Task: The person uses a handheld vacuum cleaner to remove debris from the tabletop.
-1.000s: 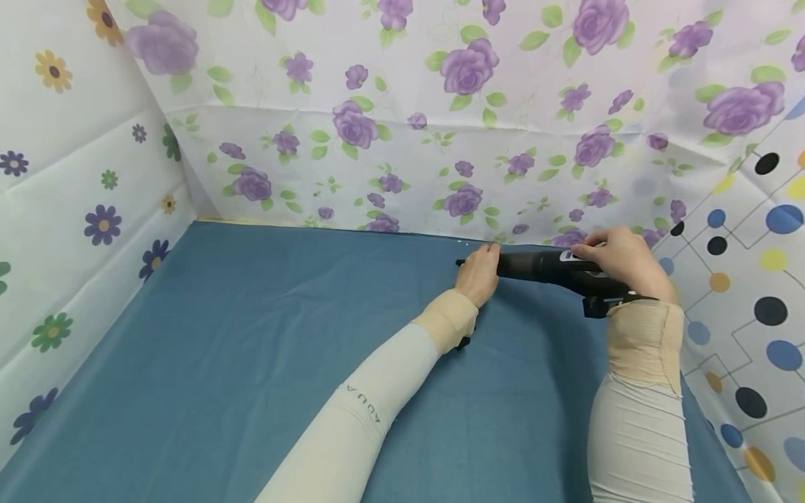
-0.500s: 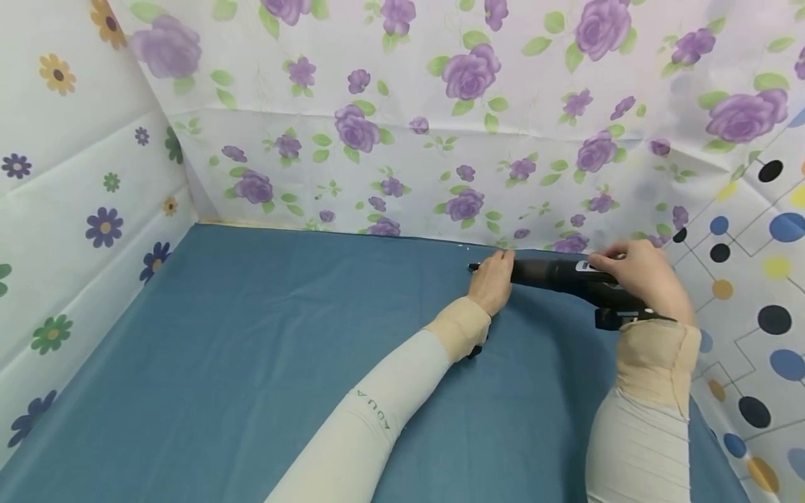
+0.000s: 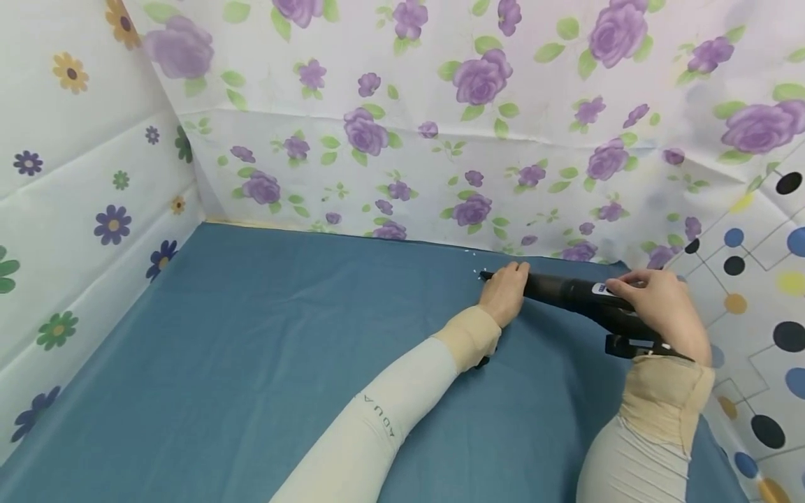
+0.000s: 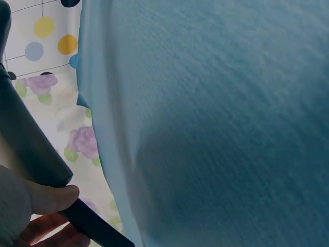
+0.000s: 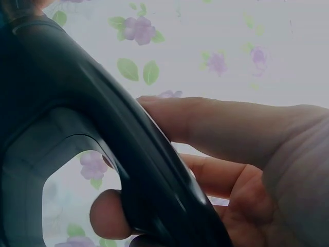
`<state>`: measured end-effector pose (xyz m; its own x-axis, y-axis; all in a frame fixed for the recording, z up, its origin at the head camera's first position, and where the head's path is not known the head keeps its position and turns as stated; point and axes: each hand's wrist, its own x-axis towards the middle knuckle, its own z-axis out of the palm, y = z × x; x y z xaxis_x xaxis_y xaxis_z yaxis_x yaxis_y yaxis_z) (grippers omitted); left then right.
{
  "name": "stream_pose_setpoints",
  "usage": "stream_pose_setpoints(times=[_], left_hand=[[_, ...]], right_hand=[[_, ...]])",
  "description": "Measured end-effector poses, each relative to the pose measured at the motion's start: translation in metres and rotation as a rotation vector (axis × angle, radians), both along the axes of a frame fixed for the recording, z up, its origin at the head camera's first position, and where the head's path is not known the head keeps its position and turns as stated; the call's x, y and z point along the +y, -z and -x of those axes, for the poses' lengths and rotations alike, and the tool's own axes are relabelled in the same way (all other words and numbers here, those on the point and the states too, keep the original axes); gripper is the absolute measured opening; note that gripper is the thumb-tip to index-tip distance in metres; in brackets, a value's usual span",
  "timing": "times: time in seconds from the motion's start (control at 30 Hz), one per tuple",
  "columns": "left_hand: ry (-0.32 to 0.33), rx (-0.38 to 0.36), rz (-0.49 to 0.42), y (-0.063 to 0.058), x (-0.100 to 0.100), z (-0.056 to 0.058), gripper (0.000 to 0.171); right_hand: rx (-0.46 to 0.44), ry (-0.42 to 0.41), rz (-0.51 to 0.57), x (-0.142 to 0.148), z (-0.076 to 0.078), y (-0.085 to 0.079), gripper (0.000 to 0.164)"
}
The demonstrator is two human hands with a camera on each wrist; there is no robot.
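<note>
A black handheld vacuum cleaner (image 3: 575, 293) slants across the far right of the blue-covered table. Around its front end my left hand (image 3: 505, 290) is curled. The left wrist view shows thumb and fingers pinching where the narrow nozzle (image 4: 97, 224) meets the wider body. Beyond the left hand the dark nozzle tip (image 3: 486, 275) pokes out, low over the cloth beside small white bits (image 3: 474, 271). My right hand (image 3: 666, 307) grips the rear handle (image 5: 133, 144); in the right wrist view the thumb lies along its top and a fingertip wraps through the loop.
A blue cloth (image 3: 283, 335) covers the table. A rose-patterned sheet (image 3: 402, 168) stands along the back edge, a daisy-patterned sheet (image 3: 82, 181) at the left and a dotted sheet (image 3: 770, 314) at the right, close to the right hand.
Both hands and the vacuum cleaner have shifted right and nearer to me, the rear end more so. More white bits show by the nozzle tip. The head view has also shifted slightly.
</note>
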<state>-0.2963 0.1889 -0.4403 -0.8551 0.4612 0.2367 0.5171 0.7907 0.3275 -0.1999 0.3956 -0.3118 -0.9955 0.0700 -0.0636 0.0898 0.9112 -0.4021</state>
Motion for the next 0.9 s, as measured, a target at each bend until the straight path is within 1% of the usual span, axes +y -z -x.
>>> stream_pose_setpoints(times=[0.17,0.4,0.6,0.9], left_hand=[[0.008,0.008,-0.006,0.003,-0.001,-0.001,0.041],[0.007,0.004,-0.013,0.004,-0.004,0.0,0.041],[0.0,0.002,-0.012,0.002,-0.005,0.005,0.042],[-0.017,-0.034,-0.003,0.004,-0.01,0.012,0.044]], right_hand=[[-0.003,-0.003,-0.006,0.0,0.0,0.0,0.066],[-0.007,-0.016,-0.012,-0.003,0.004,0.0,0.064],[0.013,-0.004,-0.001,-0.006,0.005,0.001,0.064],[0.011,0.018,0.012,-0.014,0.007,0.011,0.064]])
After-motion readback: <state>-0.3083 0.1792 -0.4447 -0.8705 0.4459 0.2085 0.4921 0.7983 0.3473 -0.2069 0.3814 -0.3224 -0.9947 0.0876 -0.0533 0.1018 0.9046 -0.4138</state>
